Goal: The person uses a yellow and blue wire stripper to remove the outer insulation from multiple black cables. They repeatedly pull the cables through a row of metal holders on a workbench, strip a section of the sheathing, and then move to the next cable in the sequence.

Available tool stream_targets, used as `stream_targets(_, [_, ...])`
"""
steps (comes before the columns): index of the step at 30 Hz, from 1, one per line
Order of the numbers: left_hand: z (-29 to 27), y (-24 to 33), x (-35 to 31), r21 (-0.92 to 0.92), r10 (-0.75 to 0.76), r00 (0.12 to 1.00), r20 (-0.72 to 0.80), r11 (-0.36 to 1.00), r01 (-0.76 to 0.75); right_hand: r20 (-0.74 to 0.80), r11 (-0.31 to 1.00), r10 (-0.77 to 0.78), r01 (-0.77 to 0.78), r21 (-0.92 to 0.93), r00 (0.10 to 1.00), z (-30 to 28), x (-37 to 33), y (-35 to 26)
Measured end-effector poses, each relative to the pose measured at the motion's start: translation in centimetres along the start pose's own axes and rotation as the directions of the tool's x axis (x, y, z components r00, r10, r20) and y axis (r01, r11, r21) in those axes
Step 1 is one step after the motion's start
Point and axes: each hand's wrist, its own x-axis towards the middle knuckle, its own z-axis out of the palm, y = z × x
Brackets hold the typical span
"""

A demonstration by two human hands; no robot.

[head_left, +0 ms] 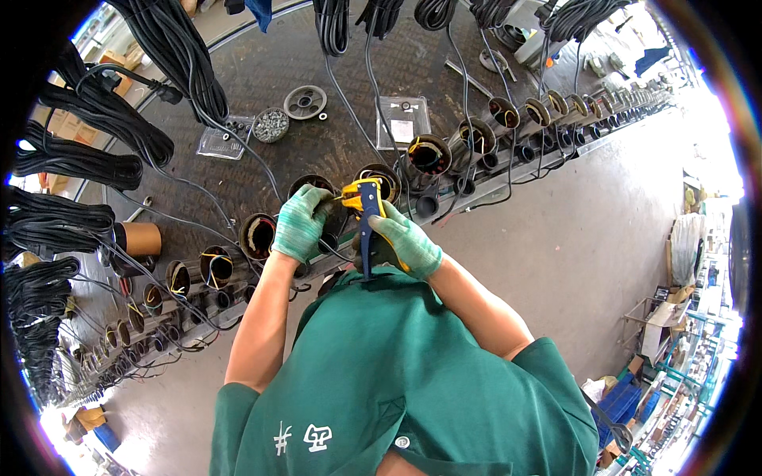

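Note:
My right hand (408, 243), in a pale green glove, is wrapped round a wire stripper (367, 226) with blue and yellow handles. The tool stands upright in front of my chest, its yellow jaws toward the left. Opposite it, my left hand (300, 225), gloved too, pinches a thin wire (339, 197) whose end meets the jaws; its exact position there is too small to tell. Just beyond the tool sits an open metal cylinder (381, 176) with wires inside. Another open cylinder (258, 236) stands left of my left hand.
A curved row of open cylinders (477, 135) lines the dark round table (238, 75). Black cable coils (171, 59) hang around it, their leads crossing the tabletop. A bowl of small parts (271, 124), a handwheel (305, 102) and a clear tray (402, 111) lie farther in.

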Motion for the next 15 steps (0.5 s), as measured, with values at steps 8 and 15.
stream_targets(8, [-0.3,0.9,0.2,-0.04,-0.058,0.997,0.042,0.997,0.06,-0.058,0.987,-0.082,0.073,-0.141,0.995,-2.3,-3.9,-0.7])
stream_targets(15, [-0.4,3.6,3.7,0.316,0.138,0.976,0.167,0.93,-0.185,-0.152,0.991,-0.117,0.106,-0.079,0.981,-3.2,-7.1,-2.7])
